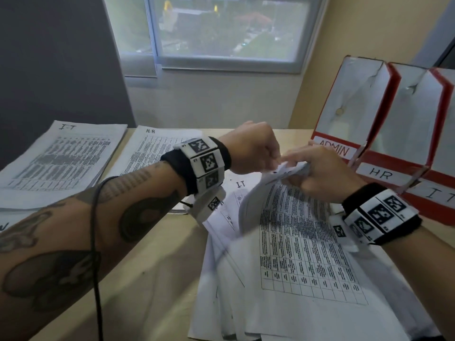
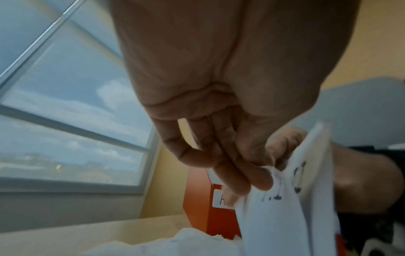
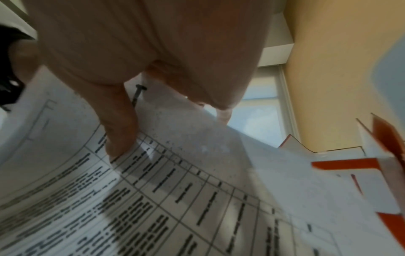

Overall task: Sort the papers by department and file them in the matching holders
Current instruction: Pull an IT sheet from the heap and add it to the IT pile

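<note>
Curling up off the loose pile of papers (image 1: 283, 279) on the desk (image 1: 157, 267), the top sheet (image 1: 270, 183) is pinched at its upper corner by the left hand (image 1: 251, 146) and right hand (image 1: 325, 171), fingers (image 2: 238, 175) bent onto it. Sorted stacks marked I.T (image 1: 61, 158) and H.R (image 1: 152, 148) lie far left. Three red holders labelled ADMIN (image 1: 344, 107), HR (image 1: 403, 134) and IT (image 1: 440, 193) stand right; what they contain cannot be seen.

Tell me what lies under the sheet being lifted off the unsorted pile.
Under the lifted sheet a page marked I.T shows, with more loose papers below. Their labels are covered. Both hands pinch the sheet's top edge.
</note>
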A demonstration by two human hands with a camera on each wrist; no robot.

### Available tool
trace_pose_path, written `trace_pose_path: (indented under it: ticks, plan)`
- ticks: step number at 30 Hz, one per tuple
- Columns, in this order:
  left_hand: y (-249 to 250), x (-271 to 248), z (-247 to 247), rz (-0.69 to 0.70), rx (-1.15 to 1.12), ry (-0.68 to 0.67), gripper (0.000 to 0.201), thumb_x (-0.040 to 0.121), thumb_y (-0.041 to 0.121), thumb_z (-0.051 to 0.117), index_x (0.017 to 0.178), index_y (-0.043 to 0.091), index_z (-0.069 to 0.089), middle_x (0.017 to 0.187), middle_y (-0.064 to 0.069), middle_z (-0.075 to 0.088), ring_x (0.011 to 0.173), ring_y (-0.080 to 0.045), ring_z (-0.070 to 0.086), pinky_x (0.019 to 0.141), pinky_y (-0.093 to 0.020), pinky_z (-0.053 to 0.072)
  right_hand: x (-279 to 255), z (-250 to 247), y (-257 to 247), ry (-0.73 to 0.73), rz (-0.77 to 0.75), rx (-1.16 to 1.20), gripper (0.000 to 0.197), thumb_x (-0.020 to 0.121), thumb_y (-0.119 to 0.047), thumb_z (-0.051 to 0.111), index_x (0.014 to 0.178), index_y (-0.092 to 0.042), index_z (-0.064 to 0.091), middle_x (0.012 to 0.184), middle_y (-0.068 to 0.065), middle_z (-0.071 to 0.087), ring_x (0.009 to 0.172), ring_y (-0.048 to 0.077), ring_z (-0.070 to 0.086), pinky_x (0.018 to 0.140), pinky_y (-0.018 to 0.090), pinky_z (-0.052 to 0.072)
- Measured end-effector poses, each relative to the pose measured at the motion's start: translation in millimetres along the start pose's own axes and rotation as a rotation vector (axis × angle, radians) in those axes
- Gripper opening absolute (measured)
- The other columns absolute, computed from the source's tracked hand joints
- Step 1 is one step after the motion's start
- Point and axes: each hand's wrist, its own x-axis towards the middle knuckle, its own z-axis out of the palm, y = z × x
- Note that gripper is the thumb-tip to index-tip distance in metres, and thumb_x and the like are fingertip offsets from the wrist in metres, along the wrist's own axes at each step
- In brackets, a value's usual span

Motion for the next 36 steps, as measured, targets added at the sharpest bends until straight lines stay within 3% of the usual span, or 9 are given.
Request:
trace_pose_path:
  ticks: [2, 4, 10, 14, 17, 22, 29, 33, 36]
  plan:
    - [-5.6, 0.1, 0.6, 0.011, -0.14, -0.003, 0.009, 0.089, 0.013, 0.076, 0.091, 0.02, 0.082, 0.076, 0.005, 0.078, 0.073, -0.004, 0.072, 0.079, -0.021, 0.057, -2.1, -1.7, 5.4, -0.003, 0.022, 0.024, 0.026, 0.077, -0.01, 0.09, 0.072, -0.029, 0.074, 0.071, -0.019, 0.067, 0.071, -0.001, 0.058, 0.084, 0.04, 0.051]
    - [-17.9, -1.8, 1.1, 0.002, -0.268, 0.012, 0.004, 0.09, 0.015, 0.078, 0.09, 0.015, 0.082, 0.072, 0.002, 0.078, 0.064, -0.004, 0.071, 0.072, -0.017, 0.055, -7.0, -4.2, 10.9, 0.01, 0.024, 0.034, 0.026, 0.076, -0.006, 0.089, 0.07, -0.027, 0.075, 0.068, -0.02, 0.067, 0.071, 0.001, 0.059, 0.067, 0.029, 0.043]
    - [-63.3, 0.0, 17.5, -0.198, -0.059, -0.012, 0.004, 0.088, 0.03, 0.082, 0.09, 0.027, 0.08, 0.077, 0.011, 0.077, 0.072, -0.003, 0.07, 0.077, -0.026, 0.058, -23.8, -16.2, 21.1, 0.027, 0.07, 0.032, 0.03, 0.071, 0.003, 0.09, 0.07, -0.023, 0.075, 0.07, -0.013, 0.07, 0.074, 0.006, 0.066, 0.06, 0.029, 0.051]
    - [-81.6, 4.3, 44.6, -0.366, 0.206, -0.194, 0.051, 0.071, 0.062, 0.086, 0.109, 0.031, 0.074, 0.101, 0.007, 0.069, 0.096, -0.017, 0.065, 0.088, -0.04, 0.059, -28.2, -18.7, 22.8, 0.053, 0.122, 0.105, 0.046, 0.068, 0.004, 0.091, 0.093, -0.024, 0.065, 0.084, -0.008, 0.073, 0.076, 0.005, 0.069, 0.058, 0.032, 0.056]
    - [-81.9, 8.4, 54.6, -0.34, 0.214, -0.201, 0.064, 0.071, 0.066, 0.084, 0.122, 0.032, 0.069, 0.113, 0.006, 0.065, 0.106, -0.02, 0.06, 0.094, -0.043, 0.055, -28.4, -17.9, 21.2, 0.037, 0.122, 0.097, 0.057, 0.067, 0.003, 0.091, 0.11, -0.025, 0.067, 0.09, -0.006, 0.073, 0.082, 0.004, 0.069, 0.063, 0.029, 0.055]
    - [-72.3, 18.6, 56.6, -0.27, 0.165, -0.061, 0.024, 0.081, 0.049, 0.084, 0.096, 0.034, 0.071, 0.098, 0.008, 0.066, 0.099, -0.019, 0.062, 0.081, -0.035, 0.053, -26.6, -13.8, 19.7, 0.004, 0.041, 0.021, 0.028, 0.069, 0.009, 0.087, 0.069, -0.018, 0.077, 0.073, -0.008, 0.067, 0.071, 0.007, 0.062, 0.057, 0.026, 0.049]
    - [-57.6, 22.1, 45.0, -0.255, 0.249, -0.004, 0.018, 0.098, 0.034, 0.068, 0.103, 0.019, 0.077, 0.1, -0.004, 0.066, 0.092, -0.027, 0.066, 0.069, -0.036, 0.055, -25.2, -8.6, 18.4, 0.039, 0.03, 0.06, 0.023, 0.071, -0.001, 0.091, 0.073, -0.02, 0.08, 0.087, -0.007, 0.071, 0.085, 0.015, 0.066, 0.073, 0.043, 0.058]
    - [-37.4, 16.0, 28.6, -0.158, 0.1, 0.011, 0.01, 0.089, 0.036, 0.08, 0.087, 0.027, 0.083, 0.07, 0.017, 0.065, 0.075, -0.003, 0.062, 0.068, -0.026, 0.047, -16.9, -4.7, 6.3, 0.039, 0.012, 0.027, 0.023, 0.073, -0.006, 0.089, 0.071, -0.026, 0.078, 0.124, -0.014, 0.066, 0.119, 0.015, 0.057, 0.095, 0.045, 0.049]
    - [-17.3, 10.8, 14.1, -0.055, -0.154, 0.01, 0.011, 0.081, 0.034, 0.088, 0.077, 0.029, 0.079, 0.058, 0.016, 0.07, 0.055, 0.003, 0.064, 0.062, -0.017, 0.05, -6.9, -1.4, -0.2, 0.044, -0.032, 0.024, 0.023, 0.074, -0.006, 0.089, 0.071, -0.026, 0.078, 0.118, -0.012, 0.072, 0.112, 0.004, 0.06, 0.109, 0.045, 0.039]
